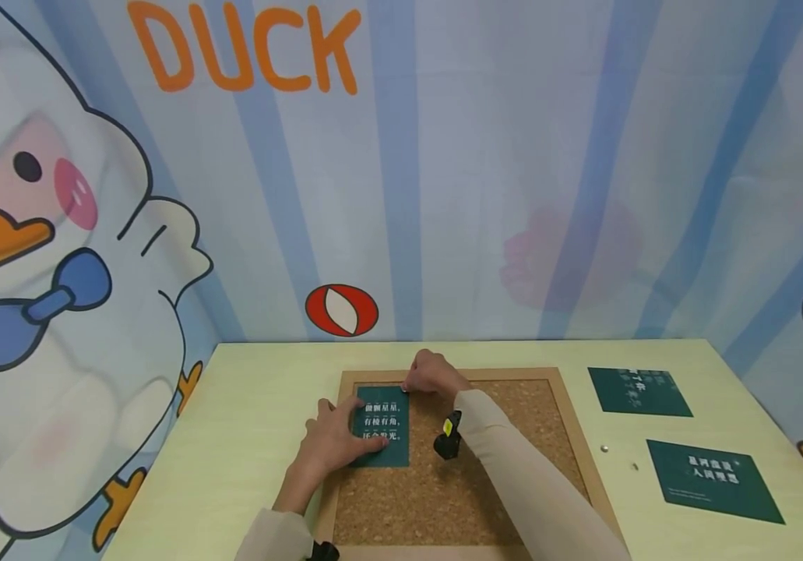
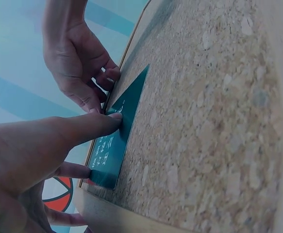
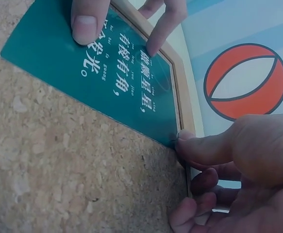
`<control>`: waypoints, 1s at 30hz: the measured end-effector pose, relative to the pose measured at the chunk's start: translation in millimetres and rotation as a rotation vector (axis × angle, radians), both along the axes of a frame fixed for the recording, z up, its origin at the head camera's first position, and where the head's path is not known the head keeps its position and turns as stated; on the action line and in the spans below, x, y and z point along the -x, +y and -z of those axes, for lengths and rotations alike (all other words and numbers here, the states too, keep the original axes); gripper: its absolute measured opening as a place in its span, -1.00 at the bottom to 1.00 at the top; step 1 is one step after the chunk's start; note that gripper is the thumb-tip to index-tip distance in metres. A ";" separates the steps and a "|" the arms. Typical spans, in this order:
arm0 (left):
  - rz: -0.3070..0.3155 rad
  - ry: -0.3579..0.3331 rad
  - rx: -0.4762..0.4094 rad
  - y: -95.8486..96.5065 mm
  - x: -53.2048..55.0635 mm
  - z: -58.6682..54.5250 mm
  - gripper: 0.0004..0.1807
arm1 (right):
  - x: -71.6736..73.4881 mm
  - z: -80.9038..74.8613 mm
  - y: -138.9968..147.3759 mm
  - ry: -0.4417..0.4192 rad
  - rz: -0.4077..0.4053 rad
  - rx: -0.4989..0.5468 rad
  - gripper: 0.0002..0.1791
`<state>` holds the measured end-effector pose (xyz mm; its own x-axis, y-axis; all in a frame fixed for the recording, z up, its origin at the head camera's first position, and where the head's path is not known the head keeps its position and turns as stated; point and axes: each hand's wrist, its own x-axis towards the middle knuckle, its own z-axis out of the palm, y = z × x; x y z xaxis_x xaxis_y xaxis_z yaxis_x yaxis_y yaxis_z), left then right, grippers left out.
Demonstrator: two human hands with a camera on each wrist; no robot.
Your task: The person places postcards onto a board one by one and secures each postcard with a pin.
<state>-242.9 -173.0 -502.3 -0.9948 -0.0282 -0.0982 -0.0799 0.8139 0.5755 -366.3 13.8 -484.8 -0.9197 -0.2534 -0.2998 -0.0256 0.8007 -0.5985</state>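
A dark green card (image 1: 382, 448) with white lettering lies at the upper left of a wood-framed cork board (image 1: 436, 506). My left hand (image 1: 334, 438) holds the card flat: its thumb presses on the lower part, and a straight finger touches the card's left edge. My right hand (image 1: 436, 374) is at the card's top right corner. In the right wrist view its thumb presses a small silver thumbtack (image 3: 176, 138) at that corner, mostly covered by the thumb. The other fingers of the right hand (image 3: 238, 170) curl by the board's top edge.
To the right of the board, two more green cards lie on the pale table (image 1: 268, 389): a far card (image 1: 653, 397) and a nearer card (image 1: 716, 495). Between them and the board sit a small silver tack (image 1: 604, 448) and another small tack (image 1: 635, 466). A printed curtain hangs behind.
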 end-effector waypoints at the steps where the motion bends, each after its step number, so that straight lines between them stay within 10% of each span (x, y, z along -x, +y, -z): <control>1: 0.001 0.001 0.003 0.3 -0.1 -0.3 -0.08 | 0.7 -0.3 -0.2 0.003 -0.004 -0.010 -0.60; 30: -0.004 0.011 0.015 2.8 -1.2 4.0 -0.07 | -2.1 -12.7 -4.3 -0.003 -0.029 -0.069 -0.73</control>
<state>-241.7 -170.3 -506.4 -0.9957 -0.0341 -0.0863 -0.0770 0.8223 0.5638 -364.2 9.5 -472.1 -0.9114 -0.2588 -0.3200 -0.0479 0.8390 -0.5421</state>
